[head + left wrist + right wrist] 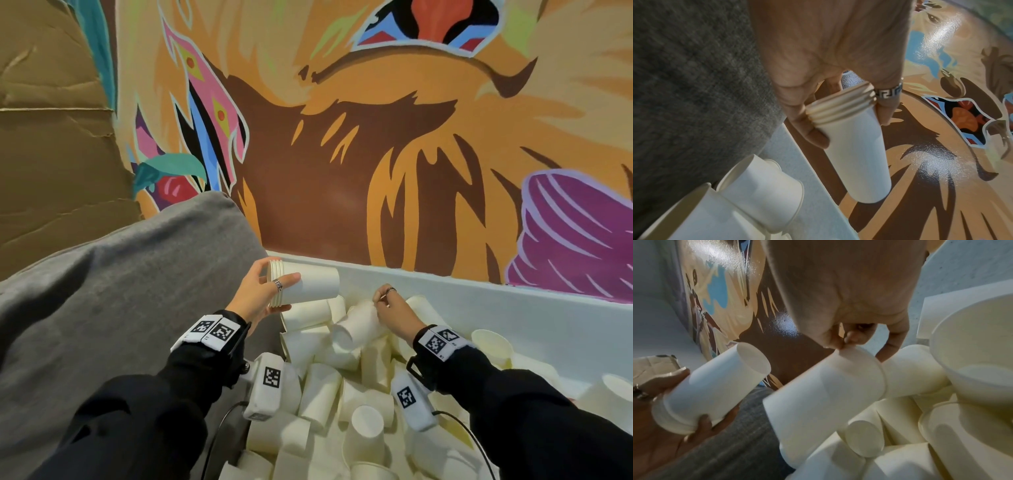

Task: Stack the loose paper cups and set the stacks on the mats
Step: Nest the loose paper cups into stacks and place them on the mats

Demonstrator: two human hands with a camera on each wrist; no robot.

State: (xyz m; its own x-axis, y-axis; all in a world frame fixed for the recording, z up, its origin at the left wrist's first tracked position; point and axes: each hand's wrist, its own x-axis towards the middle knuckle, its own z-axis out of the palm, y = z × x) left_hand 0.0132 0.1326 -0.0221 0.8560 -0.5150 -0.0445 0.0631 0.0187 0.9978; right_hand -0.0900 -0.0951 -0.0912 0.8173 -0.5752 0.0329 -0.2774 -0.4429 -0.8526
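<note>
Four-cup stack sideways, base pointing right

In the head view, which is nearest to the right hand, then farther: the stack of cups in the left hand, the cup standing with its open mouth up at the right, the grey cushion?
From the right hand:
1. Stack of cups, just to its left, held by the left hand.
2. Open-mouth cup, to its right, near the white ledge.
3. Grey cushion, far left, beyond the stack.

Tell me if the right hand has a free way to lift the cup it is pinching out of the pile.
Probably yes. The right hand pinches the rim of a cup lying on top of the pile; nothing covers it, and the left hand holds its stack off to the side.
</note>
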